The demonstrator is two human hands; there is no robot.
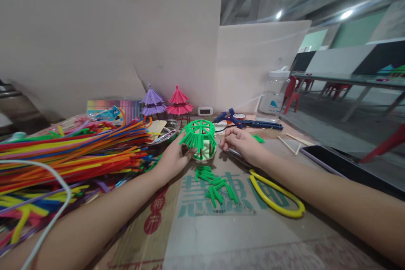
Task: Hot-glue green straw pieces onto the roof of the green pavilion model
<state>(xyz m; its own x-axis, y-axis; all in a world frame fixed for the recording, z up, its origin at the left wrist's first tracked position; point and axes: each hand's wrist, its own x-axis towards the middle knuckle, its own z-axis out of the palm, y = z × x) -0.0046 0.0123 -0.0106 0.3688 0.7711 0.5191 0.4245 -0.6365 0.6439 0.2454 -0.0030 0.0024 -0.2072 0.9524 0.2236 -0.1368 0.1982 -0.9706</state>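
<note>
A small green pavilion model made of pipe-cleaner pieces stands on the cardboard sheet. My left hand grips its left side, fingers closed on the roof edge. My right hand rests just right of the model, fingers curled in a loose fist; what it holds, if anything, is hidden. Several short green pieces lie on the cardboard in front of the model.
A big pile of coloured pipe cleaners fills the left. Purple and pink pavilions stand at the back. A blue glue gun, a yellow loop, wooden sticks, a phone and a plastic jar lie right.
</note>
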